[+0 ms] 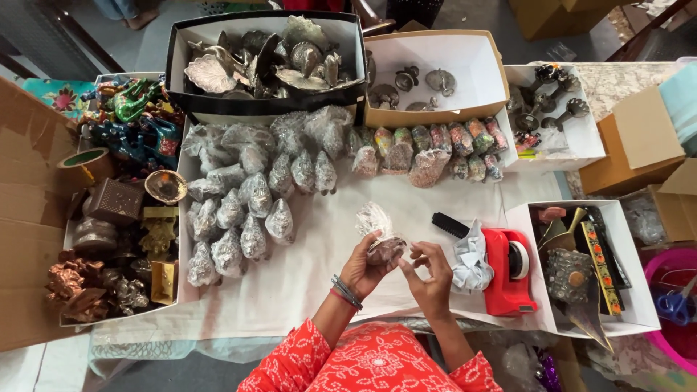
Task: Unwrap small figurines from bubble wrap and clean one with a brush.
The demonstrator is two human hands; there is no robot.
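The left grip (361,270) was closed around a small plastic-wrapped ornament (380,243); the right grip (430,277) pinched at its wrapping. A red tape dispenser (508,279) stood at three o'clock, wrapped pieces (239,218) at ten on the tabletop (305,283).

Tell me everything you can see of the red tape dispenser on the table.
The tape dispenser is red, glossy plastic by its look, with a white tape roll set in a dark hub at its middle. It sits upright on the white cloth, just right of the right hand, which does not touch it. A crumpled pale cloth or bag rests against its left side, and a white box stands close on its right.
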